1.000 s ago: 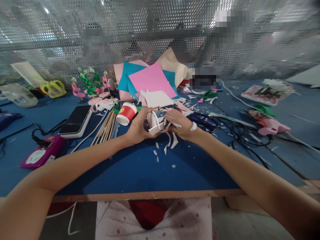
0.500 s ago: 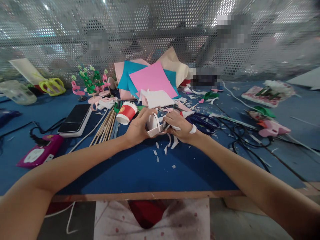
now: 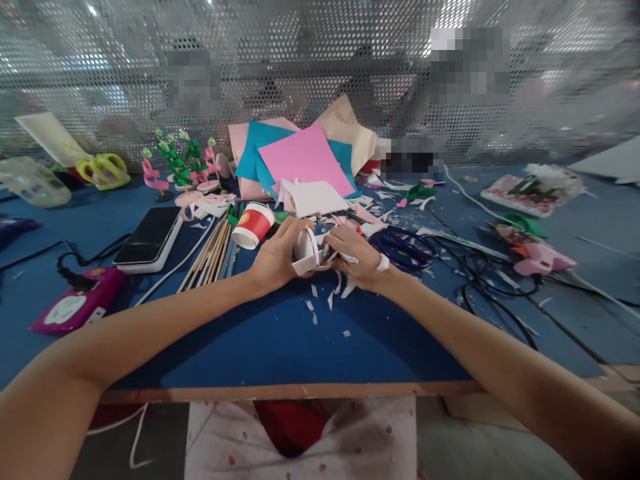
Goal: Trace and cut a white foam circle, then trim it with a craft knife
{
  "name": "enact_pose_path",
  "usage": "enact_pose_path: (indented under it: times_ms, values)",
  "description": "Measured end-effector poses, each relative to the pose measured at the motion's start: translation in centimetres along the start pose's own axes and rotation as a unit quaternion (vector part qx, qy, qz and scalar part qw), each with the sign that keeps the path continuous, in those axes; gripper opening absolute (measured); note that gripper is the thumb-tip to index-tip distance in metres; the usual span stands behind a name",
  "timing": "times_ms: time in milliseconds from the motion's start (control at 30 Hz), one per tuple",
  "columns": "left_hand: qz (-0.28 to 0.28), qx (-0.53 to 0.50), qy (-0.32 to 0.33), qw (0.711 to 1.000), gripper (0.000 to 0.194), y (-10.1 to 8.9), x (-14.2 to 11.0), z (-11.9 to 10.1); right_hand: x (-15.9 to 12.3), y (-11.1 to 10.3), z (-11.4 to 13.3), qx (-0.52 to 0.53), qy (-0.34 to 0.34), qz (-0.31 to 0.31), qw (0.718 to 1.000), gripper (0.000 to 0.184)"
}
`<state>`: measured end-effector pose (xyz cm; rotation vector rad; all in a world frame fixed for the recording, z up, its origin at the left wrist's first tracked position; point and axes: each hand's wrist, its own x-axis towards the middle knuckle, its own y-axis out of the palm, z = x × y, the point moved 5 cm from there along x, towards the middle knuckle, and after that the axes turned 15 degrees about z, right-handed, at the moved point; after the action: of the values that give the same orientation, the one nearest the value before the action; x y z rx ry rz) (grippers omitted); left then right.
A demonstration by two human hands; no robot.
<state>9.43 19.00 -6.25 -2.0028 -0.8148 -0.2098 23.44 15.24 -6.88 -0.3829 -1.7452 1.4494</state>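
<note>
My left hand is closed round a cut white paper cup, its hollow side toward me and a narrow strip arching across the opening. At the cup's right side my right hand is closed, fingers curled; a white scrap shows by them, and a small greyish part shows between hand and cup. What those fingers grip is mostly hidden. White material circles my right wrist. Just beyond my left hand a red-and-white paper cup leans on its side. Thin white cuttings lie on the blue tabletop below.
Wooden sticks, a black-topped device and a purple packet lie left. Coloured sheets and paper scraps are behind. Dark blue loops and black cables lie right. A perforated metal screen stands at the back.
Both hands stay at the cut cup in nearly the same place. My right hand and forearm have shifted very slightly left; the view itself has moved a little.
</note>
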Motion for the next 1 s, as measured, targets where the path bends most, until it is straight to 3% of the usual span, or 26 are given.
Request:
enact_pose_path:
  times_ms: [267,533,767,1000]
  values:
    - [0.024,0.047,0.011,0.999,0.053,0.2,0.2,-0.5,0.2,-0.6,1.2,0.046,0.009,-0.005,0.999,0.051]
    - [0.033,-0.042,0.064,0.997,0.093,0.5,0.5,0.0,0.3,-1.2,0.5,0.032,0.007,-0.038,0.999,0.050]
    - [-0.005,-0.131,-0.007,0.991,0.071,-0.1,0.5,0.8,0.2,-0.5,-0.1,-0.021,0.007,-0.013,1.000,0.057]
    - [-0.036,-0.125,0.010,0.991,0.070,-0.6,0.6,0.8,0.0,-0.7,-0.1,-0.046,0.005,-0.035,0.998,0.053]
